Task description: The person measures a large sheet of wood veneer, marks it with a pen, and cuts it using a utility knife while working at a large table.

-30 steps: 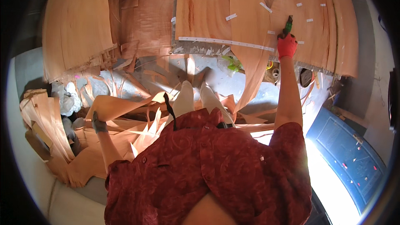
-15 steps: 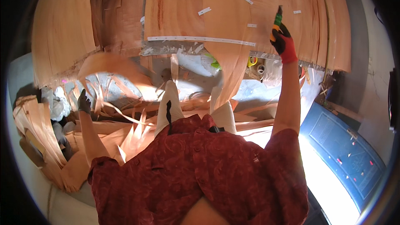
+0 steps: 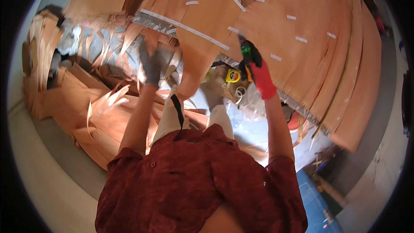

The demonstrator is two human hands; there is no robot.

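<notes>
My right hand (image 3: 255,67), in a red and black glove, is closed around a utility knife (image 3: 246,51) with a green and orange handle. Its grey tip is over a wide wood veneer sheet (image 3: 276,21), near the front edge. My left hand (image 3: 152,65), in a dark grey glove, is smeared by motion; its fingers look stretched and apart, with nothing visible in them. It is above veneer scraps, left of a loose veneer strip (image 3: 196,69) that hangs over the table edge. Short white tape pieces (image 3: 276,57) and one long tape strip (image 3: 185,29) lie on the veneer.
A yellow tape measure (image 3: 233,76), a white tape roll (image 3: 239,92) and clear plastic (image 3: 253,105) are below the front edge. Veneer offcuts (image 3: 92,108) heap up at the left. A blue panel (image 3: 317,203) is at the lower right, and a wall (image 3: 379,164) bounds the right side.
My left hand has come rightward and nearer the middle; the blurred veneer piece beyond it is gone from there. My right hand has moved left and down with the knife. The whole view has turned.
</notes>
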